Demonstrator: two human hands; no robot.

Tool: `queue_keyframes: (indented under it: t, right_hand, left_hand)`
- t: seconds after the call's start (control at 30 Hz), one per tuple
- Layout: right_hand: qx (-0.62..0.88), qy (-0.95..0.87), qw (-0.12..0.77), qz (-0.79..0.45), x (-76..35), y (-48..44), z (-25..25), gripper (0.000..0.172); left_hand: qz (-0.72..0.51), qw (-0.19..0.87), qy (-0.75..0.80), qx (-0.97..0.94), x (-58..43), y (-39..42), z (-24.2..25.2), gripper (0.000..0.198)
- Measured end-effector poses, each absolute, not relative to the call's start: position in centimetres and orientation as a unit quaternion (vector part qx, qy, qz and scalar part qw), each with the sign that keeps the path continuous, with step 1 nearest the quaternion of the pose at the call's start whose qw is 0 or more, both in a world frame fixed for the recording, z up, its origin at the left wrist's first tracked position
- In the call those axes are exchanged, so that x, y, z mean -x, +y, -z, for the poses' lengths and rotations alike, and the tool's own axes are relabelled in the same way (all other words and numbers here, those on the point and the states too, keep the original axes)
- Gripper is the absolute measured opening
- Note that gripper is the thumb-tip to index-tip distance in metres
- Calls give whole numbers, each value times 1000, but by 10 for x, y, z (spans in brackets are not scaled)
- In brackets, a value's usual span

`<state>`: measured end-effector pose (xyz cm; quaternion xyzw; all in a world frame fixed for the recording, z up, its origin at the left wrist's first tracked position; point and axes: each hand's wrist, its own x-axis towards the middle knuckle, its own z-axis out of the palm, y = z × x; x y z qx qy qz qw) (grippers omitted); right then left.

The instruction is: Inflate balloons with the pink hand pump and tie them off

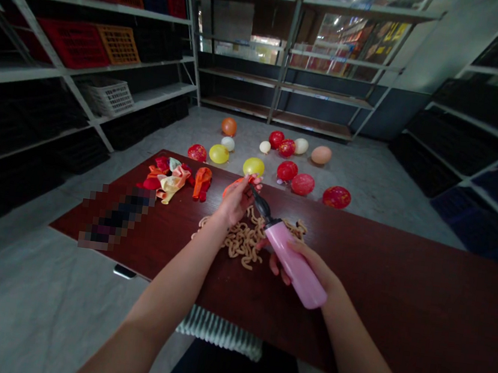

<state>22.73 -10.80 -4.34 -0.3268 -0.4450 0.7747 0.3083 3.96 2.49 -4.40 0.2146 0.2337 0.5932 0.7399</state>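
Note:
A pink hand pump [296,266] with a black nozzle points up and left over the table. My right hand [287,261] is wrapped round its pink barrel. At the nozzle tip, my left hand [239,197] is closed on an orange balloon [229,188], partly hidden by the fingers. Beneath and between the hands lies a pile of tan curly pieces [242,240]. Flat balloons in red, cream and pale green [172,182] are heaped at the table's back left, beside a separate orange-red bunch [202,183].
The dark red table [384,269] extends far to the right. A blurred dark object [120,216] lies at its left. Inflated balloons [287,171] rest on the floor beyond. Shelves with crates [73,44] stand left, more shelving [323,96] behind and right.

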Motion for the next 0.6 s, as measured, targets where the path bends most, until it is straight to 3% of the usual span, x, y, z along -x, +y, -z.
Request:
queue_keyframes:
  t: [0.27, 0.6]
  right_hand:
    - [317, -442, 322, -774, -228, -106, 45, 53]
    - [313, -434, 330, -778, -226, -108, 39, 62]
  left_hand:
    - [-604, 731, 252, -193, -34, 28, 41, 10]
    - [-567, 740, 257, -255, -42, 23, 46, 22]
